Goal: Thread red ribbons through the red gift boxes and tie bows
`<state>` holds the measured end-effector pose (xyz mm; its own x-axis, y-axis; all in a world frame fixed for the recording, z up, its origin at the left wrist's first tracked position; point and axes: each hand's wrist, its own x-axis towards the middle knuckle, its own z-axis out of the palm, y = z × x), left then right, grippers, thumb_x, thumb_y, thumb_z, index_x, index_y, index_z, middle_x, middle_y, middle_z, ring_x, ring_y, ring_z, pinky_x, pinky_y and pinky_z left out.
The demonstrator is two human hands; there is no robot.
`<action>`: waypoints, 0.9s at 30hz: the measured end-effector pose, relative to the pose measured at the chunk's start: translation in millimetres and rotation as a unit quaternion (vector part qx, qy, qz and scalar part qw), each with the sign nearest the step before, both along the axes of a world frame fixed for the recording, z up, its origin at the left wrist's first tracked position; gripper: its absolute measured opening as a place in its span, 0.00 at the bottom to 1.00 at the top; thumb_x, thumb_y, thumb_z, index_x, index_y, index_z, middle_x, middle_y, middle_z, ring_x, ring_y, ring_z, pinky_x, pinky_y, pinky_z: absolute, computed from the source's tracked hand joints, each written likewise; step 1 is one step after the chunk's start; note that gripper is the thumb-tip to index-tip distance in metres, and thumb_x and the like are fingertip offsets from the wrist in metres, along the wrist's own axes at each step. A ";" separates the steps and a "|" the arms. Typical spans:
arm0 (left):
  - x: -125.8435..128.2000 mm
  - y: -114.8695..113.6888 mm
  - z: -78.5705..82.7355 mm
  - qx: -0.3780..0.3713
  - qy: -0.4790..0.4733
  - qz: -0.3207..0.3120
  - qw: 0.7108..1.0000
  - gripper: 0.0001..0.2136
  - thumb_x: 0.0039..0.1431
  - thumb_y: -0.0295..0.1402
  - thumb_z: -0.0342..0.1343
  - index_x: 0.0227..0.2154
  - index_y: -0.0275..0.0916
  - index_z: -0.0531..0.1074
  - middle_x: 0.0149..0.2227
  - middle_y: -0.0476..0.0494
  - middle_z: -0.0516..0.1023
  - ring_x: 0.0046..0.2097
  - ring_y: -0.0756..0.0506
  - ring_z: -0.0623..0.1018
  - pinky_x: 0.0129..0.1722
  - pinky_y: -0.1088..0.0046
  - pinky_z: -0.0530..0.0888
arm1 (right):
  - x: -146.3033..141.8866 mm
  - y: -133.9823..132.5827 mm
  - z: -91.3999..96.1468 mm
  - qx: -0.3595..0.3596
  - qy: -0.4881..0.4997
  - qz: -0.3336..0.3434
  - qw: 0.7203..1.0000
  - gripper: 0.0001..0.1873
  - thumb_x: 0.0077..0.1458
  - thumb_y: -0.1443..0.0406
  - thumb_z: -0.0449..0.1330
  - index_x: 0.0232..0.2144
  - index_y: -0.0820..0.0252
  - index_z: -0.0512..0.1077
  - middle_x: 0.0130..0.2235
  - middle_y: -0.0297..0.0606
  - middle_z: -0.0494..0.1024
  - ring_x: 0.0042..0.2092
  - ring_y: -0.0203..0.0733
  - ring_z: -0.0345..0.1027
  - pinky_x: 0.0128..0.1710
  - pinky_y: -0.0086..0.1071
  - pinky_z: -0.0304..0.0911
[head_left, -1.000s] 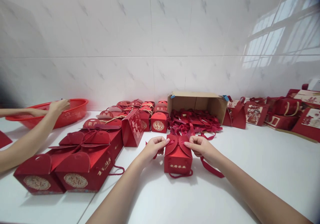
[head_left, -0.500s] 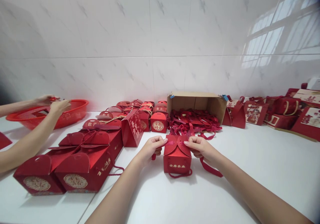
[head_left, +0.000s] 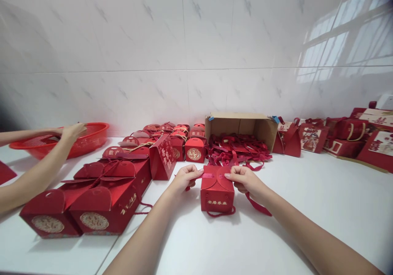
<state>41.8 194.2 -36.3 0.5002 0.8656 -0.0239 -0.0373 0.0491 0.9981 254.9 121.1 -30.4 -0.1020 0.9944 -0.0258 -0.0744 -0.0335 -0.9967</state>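
Note:
A small red gift box (head_left: pixel 217 197) with gold lettering stands upright on the white table in front of me. Its rounded top flaps are folded over, and a cord handle hangs at its front. Across the top runs a red ribbon (head_left: pixel 209 175). My left hand (head_left: pixel 186 178) pinches the ribbon just left of the box, between thumb and forefinger. On the right, my right hand (head_left: pixel 247 181) is closed on the ribbon at the box's top edge, and a loose tail hangs below that hand.
Behind the box, a cardboard carton (head_left: pixel 242 121) lies on its side, spilling red ribbons (head_left: pixel 238 146). Larger red boxes (head_left: pixel 101 209) stand at left, with several small ones (head_left: pixel 195 150) behind. A co-worker's hands reach into a red plastic basket (head_left: pixel 95 138). Red gift bags (head_left: pixel 313 136) line the right.
My left hand has shifted slightly left, and more ribbon shows flat across the left flap. My right hand stays nearly in place. The co-worker's hands have moved lower over the basket.

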 end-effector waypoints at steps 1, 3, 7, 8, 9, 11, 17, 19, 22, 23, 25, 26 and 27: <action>0.2 -1.1 1.4 0.000 0.000 0.004 1.000 0.21 0.44 0.41 0.62 0.19 0.39 0.52 0.13 0.61 0.50 0.15 0.58 0.50 0.17 0.77 0.42 | 0.0 0.3 0.0 0.004 -0.001 -0.005 1.000 0.26 0.39 0.55 0.67 0.17 0.58 0.52 0.13 0.20 0.50 0.15 0.24 0.37 0.16 0.26 0.29; 0.6 -3.0 3.6 0.002 0.002 0.009 1.000 0.22 0.43 0.41 0.63 0.19 0.39 0.52 0.13 0.61 0.50 0.15 0.58 0.51 0.17 0.77 0.42 | 0.2 1.5 -0.7 0.013 -0.005 -0.020 1.000 0.25 0.38 0.54 0.67 0.17 0.58 0.53 0.13 0.20 0.50 0.15 0.24 0.38 0.16 0.26 0.29; 0.2 -3.5 4.4 0.022 0.017 0.019 0.999 0.22 0.42 0.42 0.64 0.19 0.39 0.53 0.14 0.61 0.51 0.16 0.58 0.52 0.17 0.78 0.43 | 2.3 5.1 -4.4 0.018 -0.024 -0.043 0.999 0.25 0.38 0.53 0.67 0.17 0.58 0.54 0.13 0.21 0.51 0.15 0.24 0.39 0.15 0.26 0.30; -0.2 -2.9 4.0 0.027 0.023 0.020 0.999 0.22 0.41 0.42 0.64 0.19 0.39 0.53 0.14 0.61 0.52 0.16 0.58 0.52 0.17 0.78 0.43 | 3.5 6.3 -5.6 0.020 -0.030 -0.042 0.998 0.25 0.38 0.53 0.67 0.17 0.58 0.55 0.13 0.21 0.51 0.15 0.24 0.39 0.15 0.26 0.30; -0.8 -2.3 3.5 0.031 0.030 0.017 0.999 0.22 0.41 0.43 0.63 0.19 0.39 0.53 0.14 0.60 0.52 0.16 0.58 0.53 0.17 0.79 0.44 | 5.0 7.5 -7.0 0.022 -0.038 -0.039 0.998 0.24 0.39 0.52 0.66 0.17 0.58 0.55 0.13 0.21 0.51 0.15 0.24 0.39 0.15 0.26 0.30; -2.1 -1.0 2.4 0.036 0.046 0.000 0.998 0.22 0.42 0.45 0.62 0.18 0.39 0.54 0.14 0.60 0.53 0.16 0.57 0.54 0.18 0.78 0.46 | 8.8 10.1 -9.8 0.028 -0.056 -0.031 0.998 0.24 0.39 0.51 0.66 0.17 0.58 0.56 0.12 0.21 0.51 0.15 0.24 0.38 0.15 0.26 0.31; -3.9 1.4 -3.1 0.031 0.101 -0.070 0.992 0.24 0.44 0.54 0.57 0.16 0.39 0.55 0.11 0.60 0.51 0.15 0.57 0.50 0.19 0.75 0.46 | 18.7 13.2 -12.0 0.025 -0.108 -0.015 0.994 0.30 0.40 0.50 0.65 0.15 0.58 0.49 0.13 0.22 0.49 0.16 0.24 0.36 0.17 0.27 0.31; -4.0 2.7 -5.6 0.029 0.108 -0.080 0.991 0.25 0.44 0.55 0.55 0.14 0.39 0.54 0.10 0.59 0.51 0.14 0.57 0.49 0.19 0.74 0.47 | 20.0 11.9 -10.1 0.006 -0.124 0.002 0.992 0.30 0.42 0.49 0.64 0.15 0.58 0.48 0.13 0.22 0.49 0.16 0.24 0.36 0.17 0.28 0.30; -4.9 4.6 -7.3 0.036 0.116 -0.078 0.990 0.26 0.44 0.56 0.55 0.12 0.38 0.57 0.11 0.56 0.57 0.15 0.55 0.55 0.20 0.74 0.50 | 21.3 9.7 -8.8 -0.025 -0.129 0.047 0.990 0.29 0.44 0.47 0.61 0.15 0.58 0.49 0.13 0.22 0.48 0.17 0.25 0.35 0.18 0.29 0.29; -5.3 4.9 -7.2 0.036 0.114 -0.076 0.990 0.26 0.43 0.56 0.55 0.12 0.37 0.60 0.12 0.54 0.60 0.16 0.55 0.58 0.20 0.74 0.52 | 21.9 9.6 -9.5 -0.029 -0.122 0.065 0.990 0.29 0.45 0.46 0.60 0.15 0.58 0.50 0.13 0.22 0.48 0.17 0.25 0.35 0.18 0.29 0.29; -6.3 5.2 -6.5 0.032 0.102 -0.076 0.991 0.25 0.42 0.56 0.57 0.13 0.36 0.64 0.14 0.52 0.64 0.18 0.54 0.61 0.21 0.75 0.54 | 23.5 10.4 -13.1 -0.025 -0.102 0.093 0.990 0.29 0.47 0.46 0.58 0.15 0.58 0.51 0.13 0.23 0.50 0.16 0.25 0.35 0.18 0.29 0.30; -6.7 5.1 -6.1 0.027 0.092 -0.079 0.992 0.24 0.41 0.55 0.58 0.13 0.36 0.65 0.15 0.51 0.65 0.19 0.54 0.62 0.22 0.75 0.55 | 24.5 11.4 -15.7 -0.021 -0.095 0.101 0.990 0.28 0.48 0.46 0.58 0.14 0.59 0.53 0.13 0.23 0.52 0.16 0.25 0.36 0.18 0.29 0.31; -7.1 5.0 -5.9 0.022 0.081 -0.082 0.993 0.24 0.41 0.54 0.59 0.14 0.35 0.66 0.15 0.51 0.65 0.19 0.54 0.62 0.23 0.75 0.56 | 25.5 12.5 -18.5 -0.016 -0.091 0.103 0.990 0.28 0.48 0.46 0.57 0.14 0.59 0.54 0.13 0.24 0.53 0.16 0.25 0.38 0.18 0.29 0.32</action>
